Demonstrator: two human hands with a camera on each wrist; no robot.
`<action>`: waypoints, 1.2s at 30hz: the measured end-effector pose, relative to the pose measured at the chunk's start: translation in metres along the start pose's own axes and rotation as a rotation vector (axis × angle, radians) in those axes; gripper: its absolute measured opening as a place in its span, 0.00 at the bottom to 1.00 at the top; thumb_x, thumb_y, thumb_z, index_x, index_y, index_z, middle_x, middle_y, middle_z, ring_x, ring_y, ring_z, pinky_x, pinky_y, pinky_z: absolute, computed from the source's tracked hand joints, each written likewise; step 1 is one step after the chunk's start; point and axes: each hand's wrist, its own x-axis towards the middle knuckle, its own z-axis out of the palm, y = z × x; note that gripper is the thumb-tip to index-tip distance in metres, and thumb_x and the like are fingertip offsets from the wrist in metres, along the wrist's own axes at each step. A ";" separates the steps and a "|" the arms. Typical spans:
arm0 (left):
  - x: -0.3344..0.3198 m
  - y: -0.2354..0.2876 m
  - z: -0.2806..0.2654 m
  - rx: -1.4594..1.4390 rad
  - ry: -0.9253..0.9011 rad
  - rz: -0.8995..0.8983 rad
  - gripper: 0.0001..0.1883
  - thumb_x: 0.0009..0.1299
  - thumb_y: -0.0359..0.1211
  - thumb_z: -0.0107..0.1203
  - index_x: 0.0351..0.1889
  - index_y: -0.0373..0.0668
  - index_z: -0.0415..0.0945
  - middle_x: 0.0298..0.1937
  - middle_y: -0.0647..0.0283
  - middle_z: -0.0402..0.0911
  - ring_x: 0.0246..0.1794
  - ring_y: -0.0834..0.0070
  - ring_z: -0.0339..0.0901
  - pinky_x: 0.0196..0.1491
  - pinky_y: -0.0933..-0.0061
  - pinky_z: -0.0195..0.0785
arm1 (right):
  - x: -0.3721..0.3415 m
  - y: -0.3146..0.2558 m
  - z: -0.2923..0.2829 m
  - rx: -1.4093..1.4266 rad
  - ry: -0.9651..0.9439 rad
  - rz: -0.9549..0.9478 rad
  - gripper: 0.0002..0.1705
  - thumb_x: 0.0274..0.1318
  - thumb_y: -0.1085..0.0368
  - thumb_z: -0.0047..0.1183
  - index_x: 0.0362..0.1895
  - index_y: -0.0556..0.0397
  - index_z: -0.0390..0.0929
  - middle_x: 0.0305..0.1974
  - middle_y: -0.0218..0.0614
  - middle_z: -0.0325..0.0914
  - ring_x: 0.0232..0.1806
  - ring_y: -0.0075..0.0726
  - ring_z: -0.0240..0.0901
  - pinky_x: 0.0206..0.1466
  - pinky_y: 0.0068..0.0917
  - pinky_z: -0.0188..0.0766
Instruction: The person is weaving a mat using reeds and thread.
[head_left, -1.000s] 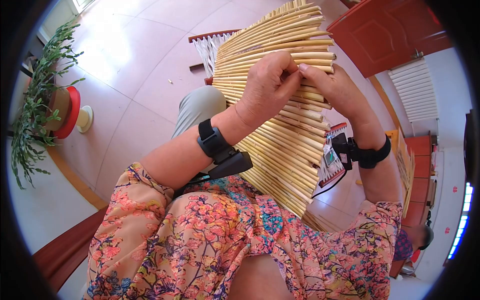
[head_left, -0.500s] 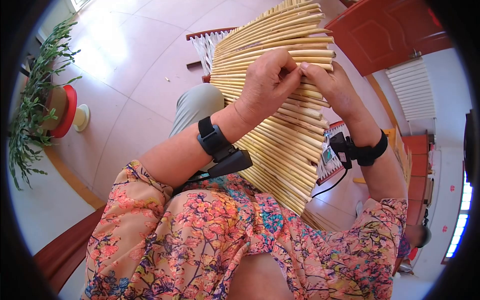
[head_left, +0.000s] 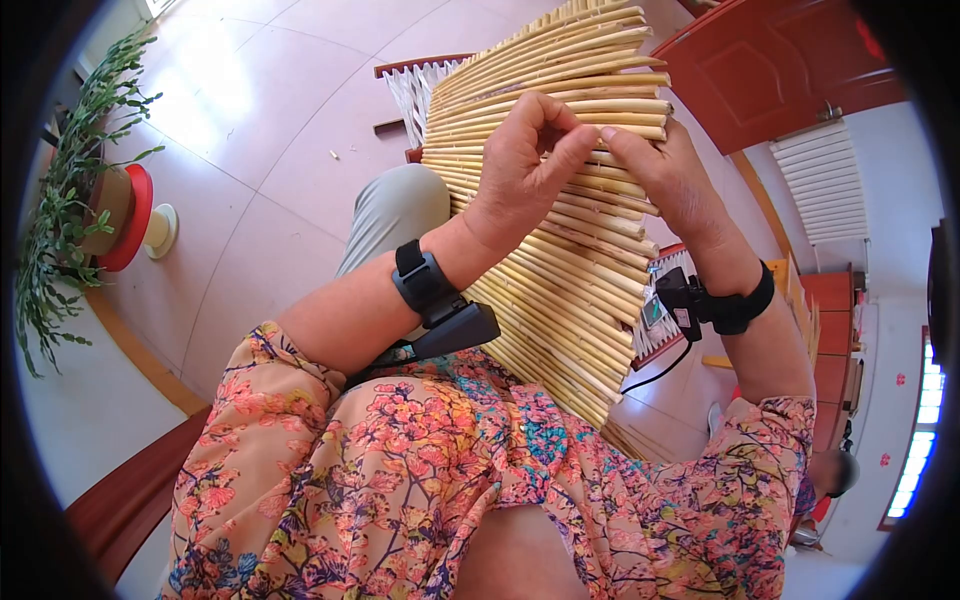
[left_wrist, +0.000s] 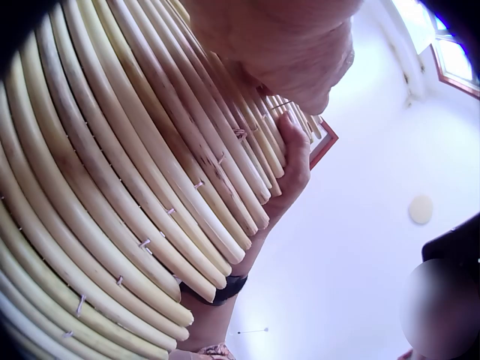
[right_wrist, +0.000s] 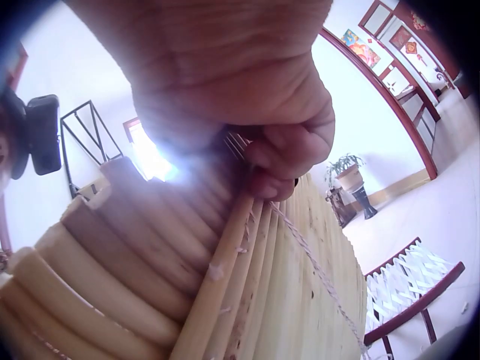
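Observation:
A panel of pale stalks (head_left: 570,310), stitched side by side with thread, stands tilted before the body. My left hand (head_left: 515,170) is over its upper face, thumb and index finger brought together near the right edge. In the left wrist view a thin needle (left_wrist: 282,105) shows at the left fingertips, close to the right thumb (left_wrist: 295,146). My right hand (head_left: 672,180) grips the panel's edge, thumb on top and the other fingers behind. From beside the right fingers (right_wrist: 277,161), a twisted string (right_wrist: 315,259) hangs along the panel's other face.
A stool with white webbing (head_left: 415,95) stands beyond the panel, and another webbed seat (head_left: 665,320) is below the right arm. The left knee (head_left: 400,215) is beside the panel. A potted plant (head_left: 75,210) stands far left; another person (head_left: 830,475) is at lower right.
My left hand has shifted slightly up and left, its thumb straighter and index finger raised. The right hand keeps its grip on the panel's edge.

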 end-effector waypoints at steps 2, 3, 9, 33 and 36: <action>-0.001 -0.001 -0.001 -0.051 -0.025 -0.025 0.06 0.69 0.31 0.51 0.34 0.38 0.68 0.30 0.71 0.71 0.31 0.89 0.66 0.34 0.88 0.63 | 0.000 -0.001 -0.001 0.001 0.000 -0.014 0.18 0.52 0.61 0.46 0.43 0.62 0.75 0.38 0.42 0.78 0.39 0.32 0.74 0.45 0.28 0.70; 0.000 -0.001 0.000 0.002 -0.070 0.000 0.06 0.69 0.31 0.52 0.35 0.38 0.69 0.31 0.71 0.72 0.31 0.89 0.67 0.35 0.87 0.63 | 0.000 -0.001 -0.002 -0.002 -0.013 -0.020 0.18 0.52 0.61 0.46 0.43 0.62 0.74 0.38 0.42 0.78 0.39 0.32 0.74 0.45 0.28 0.70; 0.003 0.001 -0.001 0.030 -0.136 -0.040 0.04 0.68 0.28 0.51 0.35 0.37 0.70 0.31 0.69 0.75 0.33 0.88 0.70 0.38 0.86 0.66 | 0.000 -0.004 -0.001 0.015 -0.022 -0.011 0.18 0.53 0.62 0.45 0.44 0.62 0.74 0.38 0.41 0.78 0.40 0.31 0.74 0.45 0.28 0.69; 0.009 0.013 0.005 -0.122 -0.035 -0.085 0.04 0.61 0.24 0.57 0.32 0.35 0.73 0.26 0.67 0.78 0.30 0.87 0.73 0.35 0.84 0.69 | 0.001 -0.008 -0.002 0.142 0.029 0.013 0.19 0.54 0.59 0.46 0.45 0.61 0.73 0.41 0.38 0.77 0.41 0.29 0.72 0.47 0.25 0.68; 0.007 0.011 0.004 -0.116 -0.045 -0.102 0.04 0.62 0.24 0.57 0.34 0.36 0.74 0.28 0.66 0.79 0.31 0.85 0.75 0.36 0.84 0.69 | 0.000 -0.001 0.002 0.198 0.026 -0.014 0.20 0.54 0.59 0.46 0.45 0.60 0.73 0.41 0.36 0.76 0.41 0.28 0.72 0.47 0.24 0.68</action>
